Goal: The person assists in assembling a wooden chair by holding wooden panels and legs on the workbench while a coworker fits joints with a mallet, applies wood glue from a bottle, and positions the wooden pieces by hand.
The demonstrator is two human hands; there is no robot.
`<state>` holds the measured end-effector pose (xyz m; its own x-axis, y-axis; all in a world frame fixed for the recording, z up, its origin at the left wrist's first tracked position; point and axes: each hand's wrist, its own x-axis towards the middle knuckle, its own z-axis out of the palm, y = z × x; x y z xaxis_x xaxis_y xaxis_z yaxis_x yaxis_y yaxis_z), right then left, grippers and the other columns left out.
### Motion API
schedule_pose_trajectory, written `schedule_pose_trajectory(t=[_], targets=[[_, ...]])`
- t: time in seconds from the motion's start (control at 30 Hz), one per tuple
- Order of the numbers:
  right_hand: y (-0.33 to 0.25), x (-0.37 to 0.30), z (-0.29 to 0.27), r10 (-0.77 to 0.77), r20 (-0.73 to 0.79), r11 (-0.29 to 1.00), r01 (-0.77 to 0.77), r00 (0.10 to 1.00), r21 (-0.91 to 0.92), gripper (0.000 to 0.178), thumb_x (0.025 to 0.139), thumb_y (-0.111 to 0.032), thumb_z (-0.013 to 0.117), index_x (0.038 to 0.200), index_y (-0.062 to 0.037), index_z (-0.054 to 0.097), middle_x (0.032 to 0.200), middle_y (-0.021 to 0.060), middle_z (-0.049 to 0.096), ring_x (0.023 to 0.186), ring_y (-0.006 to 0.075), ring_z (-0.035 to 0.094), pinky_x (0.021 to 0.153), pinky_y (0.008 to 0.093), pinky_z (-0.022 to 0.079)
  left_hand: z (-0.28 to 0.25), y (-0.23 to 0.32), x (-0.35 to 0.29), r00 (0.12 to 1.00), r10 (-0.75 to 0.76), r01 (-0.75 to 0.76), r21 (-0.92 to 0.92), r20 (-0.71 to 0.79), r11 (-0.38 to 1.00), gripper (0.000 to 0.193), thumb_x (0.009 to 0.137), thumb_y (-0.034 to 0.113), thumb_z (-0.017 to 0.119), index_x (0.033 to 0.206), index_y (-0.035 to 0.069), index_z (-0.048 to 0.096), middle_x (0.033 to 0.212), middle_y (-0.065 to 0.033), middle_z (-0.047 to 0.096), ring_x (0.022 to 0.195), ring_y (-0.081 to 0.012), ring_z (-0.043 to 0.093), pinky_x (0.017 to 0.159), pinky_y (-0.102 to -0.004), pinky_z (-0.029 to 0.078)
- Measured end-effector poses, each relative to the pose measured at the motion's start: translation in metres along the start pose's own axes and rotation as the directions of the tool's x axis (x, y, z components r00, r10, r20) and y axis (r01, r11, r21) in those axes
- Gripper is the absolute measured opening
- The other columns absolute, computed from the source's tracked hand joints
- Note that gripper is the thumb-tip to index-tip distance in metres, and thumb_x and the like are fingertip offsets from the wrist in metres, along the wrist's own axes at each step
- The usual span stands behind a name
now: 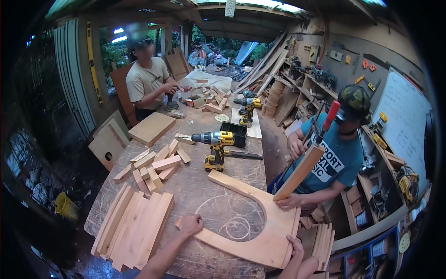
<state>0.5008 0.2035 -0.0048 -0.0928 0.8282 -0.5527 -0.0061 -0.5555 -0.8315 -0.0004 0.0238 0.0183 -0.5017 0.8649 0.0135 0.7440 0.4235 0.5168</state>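
A U-shaped wooden panel (271, 235) lies flat at the near right part of the worktop (191, 193), its two legs pointing toward the left edge and its broad closed end at the right edge. The left hand (191, 225) is on the tip of the panel's near leg: its fingers are bent and drawn close together over the wood, a bit of the tip showing beyond them. The thumb cannot be made out. The right hand (294, 247) touches the panel's outer edge at its near right corner, fingers close together along that edge; how far they wrap underneath is hidden, so whether they pinch it cannot be told.

Beyond the right edge, a co-worker (337, 158) has one hand at the lower end of a tilted plank (301, 172), which rises from the panel's closed end, and the other hand by a red-handled bar clamp (331, 116).

Left of the near leg, a row of wooden slats (137, 225) lies along the worktop's near left part. Short wooden blocks (158, 167) are heaped farther back, and a yellow-and-black cordless drill (215, 149) stands upright between them and the right edge, just beside a black tray (237, 139).
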Motion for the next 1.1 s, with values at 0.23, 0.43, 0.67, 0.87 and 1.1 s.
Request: schedule_pose_trajectory(t=[0.23,0.43,0.67,0.87,1.1], targets=[[0.017,0.045,-0.021,0.049,0.068,0.986,-0.059,0.997,0.157,0.06,0.083,-0.019,0.077,0.13,0.0081,0.052,0.109,0.0207,0.069,0.095,0.0307,0.07,0.088,0.0405,0.058,0.0,0.005,0.005,1.0,0.023,-0.022,0.026,-0.014,0.999,0.029,0.083,0.032,0.057,0.09,0.012,0.076,0.086,-0.0176,0.073,0.081,-0.0347,0.071,0.078,-0.0475,0.056],[0.013,0.043,-0.015,0.011,0.094,0.983,-0.028,0.996,0.184,0.062,0.082,-0.017,0.078,0.131,0.0084,0.051,0.11,0.0209,0.068,0.094,0.0308,0.07,0.087,0.041,0.059,-0.002,0.003,0.01,1.0,0.02,-0.02,0.033,-0.008,0.999,0.028,0.082,0.033,0.058,0.091,0.014,0.076,0.084,-0.0176,0.073,0.08,-0.0337,0.071,0.077,-0.0478,0.056],[0.016,0.037,-0.018,-0.02,0.111,0.976,-0.005,0.994,0.219,0.059,0.082,-0.018,0.078,0.13,0.0061,0.054,0.11,0.0178,0.069,0.097,0.0278,0.07,0.091,0.0394,0.058,0.001,0.006,0.008,0.997,0.049,-0.048,0.016,-0.055,0.999,0.024,0.081,0.03,0.06,0.087,0.013,0.076,0.082,-0.0167,0.073,0.077,-0.034,0.071,0.074,-0.0457,0.056],[0.028,0.043,-0.02,-0.016,-0.004,0.994,0.016,1.0,0.104,0.062,0.09,-0.037,0.071,0.13,0.008,0.055,0.115,0.02,0.068,0.103,0.0276,0.067,0.096,0.0381,0.053,0.002,-0.002,0.001,0.996,0.026,-0.032,-0.07,-0.084,0.997,0.025,0.081,0.028,0.059,0.087,0.011,0.076,0.081,-0.0173,0.072,0.077,-0.0348,0.07,0.075,-0.0465,0.056],[0.013,-0.002,0.02,-0.292,-0.305,0.827,0.08,0.907,-0.556,0.087,0.094,-0.066,0.051,0.113,0.0177,0.063,0.113,0.0273,0.067,0.108,0.0299,0.064,0.095,0.0406,0.048,-0.006,0.001,0.001,0.998,0.043,-0.044,-0.012,-0.055,0.999,0.026,0.082,0.027,0.057,0.084,0.005,0.072,0.084,-0.0207,0.071,0.08,-0.0359,0.07,0.076,-0.0473,0.056]])
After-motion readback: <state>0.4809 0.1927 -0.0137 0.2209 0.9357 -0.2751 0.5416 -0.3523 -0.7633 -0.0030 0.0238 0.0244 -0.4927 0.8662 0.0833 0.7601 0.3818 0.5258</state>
